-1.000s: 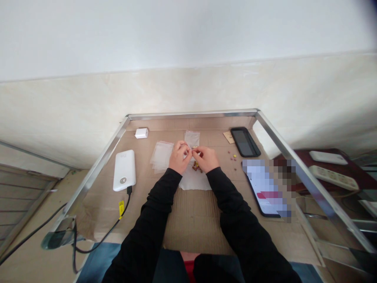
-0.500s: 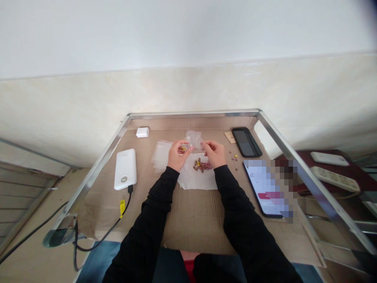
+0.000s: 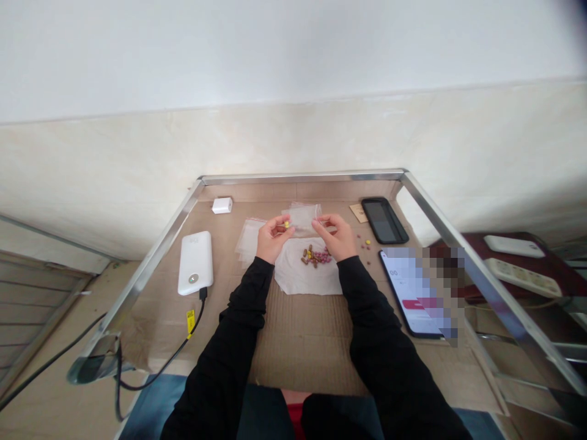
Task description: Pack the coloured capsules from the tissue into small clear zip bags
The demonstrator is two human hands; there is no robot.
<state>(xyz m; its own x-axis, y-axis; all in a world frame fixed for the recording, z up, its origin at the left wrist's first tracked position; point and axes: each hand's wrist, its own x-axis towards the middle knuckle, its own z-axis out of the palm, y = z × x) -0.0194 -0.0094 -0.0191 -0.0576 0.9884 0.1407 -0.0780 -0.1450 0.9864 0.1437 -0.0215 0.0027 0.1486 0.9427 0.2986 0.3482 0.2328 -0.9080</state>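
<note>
A small clear zip bag [image 3: 303, 221] is stretched sideways between my hands above a white cloth or tissue [image 3: 293, 275]. My left hand [image 3: 274, 237] pinches its left end, where a yellow pill [image 3: 287, 224] shows at the fingertips. On the other end, by the zip edge, my right hand [image 3: 338, 235] has thumb and fingers closed. Below the bag, brown capsules [image 3: 306, 254] and reddish-purple pills [image 3: 322, 256], with some yellow among them, lie in a pile on the white sheet. More flat clear bags [image 3: 251, 238] lie left of my left hand.
Loose pills [image 3: 364, 244] lie right of my right hand, near a black phone [image 3: 384, 220] and a lit phone [image 3: 408, 293]. At the left are a white power bank [image 3: 195, 263] with a cable and a white charger [image 3: 222, 206]. A metal rail [image 3: 302, 178] frames the cardboard-covered table.
My hands have moved slightly apart, and the bag between them is now pulled out flat. The pile of pills looks the same.
</note>
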